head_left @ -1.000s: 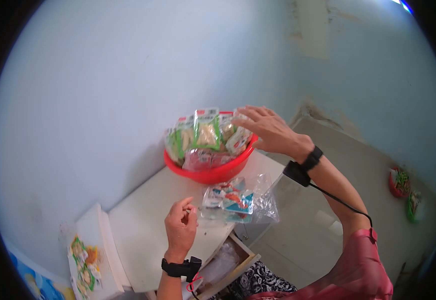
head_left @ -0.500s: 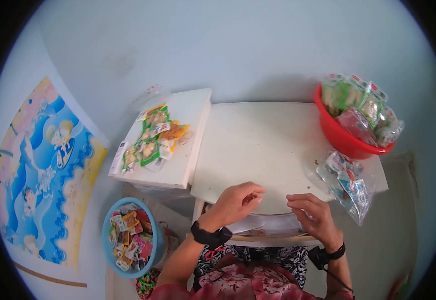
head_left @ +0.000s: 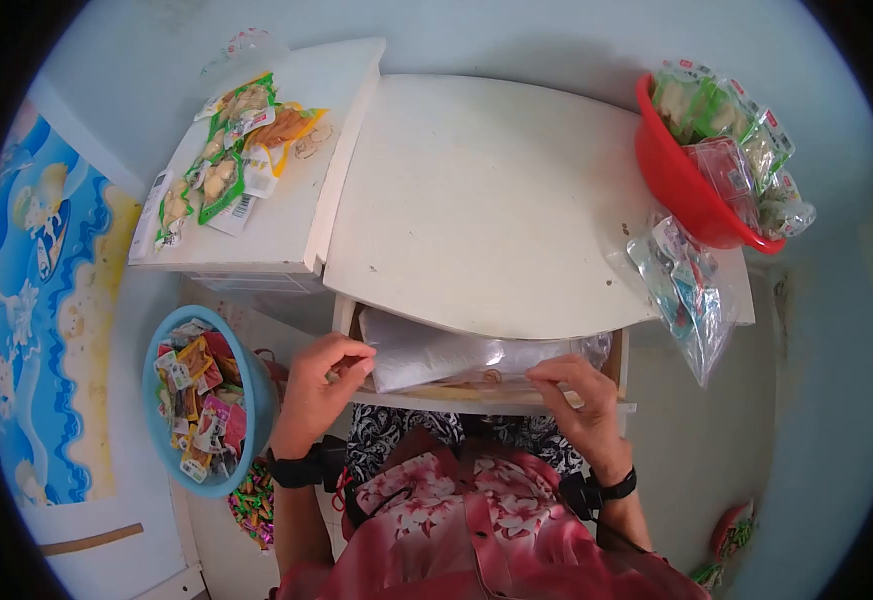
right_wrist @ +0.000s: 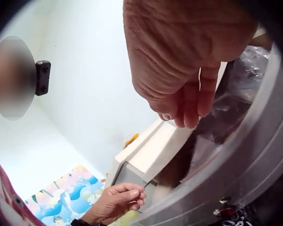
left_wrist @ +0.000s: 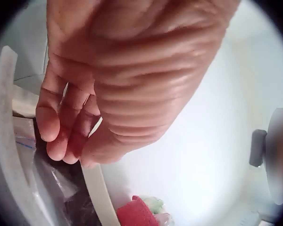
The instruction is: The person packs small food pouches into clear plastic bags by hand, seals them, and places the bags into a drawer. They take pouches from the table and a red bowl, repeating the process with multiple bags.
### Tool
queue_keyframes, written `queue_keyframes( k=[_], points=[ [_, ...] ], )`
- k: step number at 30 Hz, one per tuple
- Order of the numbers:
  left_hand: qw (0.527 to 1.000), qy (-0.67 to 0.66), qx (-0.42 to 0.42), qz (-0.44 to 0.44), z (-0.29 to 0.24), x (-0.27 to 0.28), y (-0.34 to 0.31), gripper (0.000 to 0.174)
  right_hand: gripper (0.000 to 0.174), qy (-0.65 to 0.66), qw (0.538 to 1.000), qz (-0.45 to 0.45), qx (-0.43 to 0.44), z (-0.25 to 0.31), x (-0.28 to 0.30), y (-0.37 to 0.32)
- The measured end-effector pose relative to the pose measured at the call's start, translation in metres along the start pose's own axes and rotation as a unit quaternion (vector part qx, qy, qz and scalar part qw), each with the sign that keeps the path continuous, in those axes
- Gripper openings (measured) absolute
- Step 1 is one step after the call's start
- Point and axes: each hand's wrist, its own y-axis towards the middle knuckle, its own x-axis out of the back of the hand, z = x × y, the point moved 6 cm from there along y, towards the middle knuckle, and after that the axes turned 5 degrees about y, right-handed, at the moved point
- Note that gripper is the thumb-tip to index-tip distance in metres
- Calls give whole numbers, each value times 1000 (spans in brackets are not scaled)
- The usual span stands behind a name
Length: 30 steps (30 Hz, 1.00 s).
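Observation:
A half-pulled drawer (head_left: 436, 405) under the white table holds clear plastic bags (head_left: 436, 352). My left hand (head_left: 316, 390) hovers at the drawer's left end, its fingers loosely curled with nothing between them. Over the right part of the drawer hangs my right hand (head_left: 581, 405), fingers bent downward and thumb close to them, also with nothing showing in its grasp. In the right wrist view, the fingertips (right_wrist: 191, 120) overlap the drawer opening. The left wrist view shows the left fingers (left_wrist: 56, 148) above the bags in the drawer.
A red basin (head_left: 686, 185) full of food packets stands at the table's back right, beside a plastic bag of packets (head_left: 686, 285). Several snack packets (head_left: 218, 180) lie on the left cabinet (head_left: 296, 215). A blue tub (head_left: 261, 400) of packets stands below it on the left.
The right hand has left the red basin and come down to the drawer. Both hands have drawn apart and nearer the body since half a second ago. The head view has swung left and down.

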Motion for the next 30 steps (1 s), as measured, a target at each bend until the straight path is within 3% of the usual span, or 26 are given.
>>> queue_keyframes(
  k=[3, 6, 9, 12, 14, 17, 22, 26, 29, 30],
  points=[
    [998, 60, -1, -12, 6, -10, 2, 28, 19, -24, 999, 17, -33, -12, -7, -15],
    [946, 287, -102, -115, -13, -17, 8, 49, 18, -74, 996, 44, -4, -17, -16, -23],
    [953, 298, -46, -6, -3, -35, 12, 66, 17, -104, 993, 54, 32, -21, -21, -25],
    [956, 285, -63, 43, 8, -53, 7, 48, 15, -97, 994, 58, 11, -23, -22, -22],
    [970, 224, -95, -13, 16, -53, 4, 32, 14, -84, 995, 60, -13, -25, -24, -22],
    [980, 193, -51, 0, 36, -57, 7, 26, 16, -79, 994, 66, -31, -30, -27, -19],
    [979, 187, -53, -59, 31, -51, 0, 28, 14, -98, 992, 77, -27, -27, -36, -13],
    [960, 226, -77, -149, 2, -38, -2, 43, 12, -104, 991, 71, -50, -26, -37, -10],
    [969, 232, -62, -63, 4, -48, -2, 54, 11, -119, 991, 52, -21, -23, -38, -6],
    [971, 225, -66, -43, 8, -51, -3, 50, 11, -130, 990, 51, -14, -25, -38, -6]
  ],
)
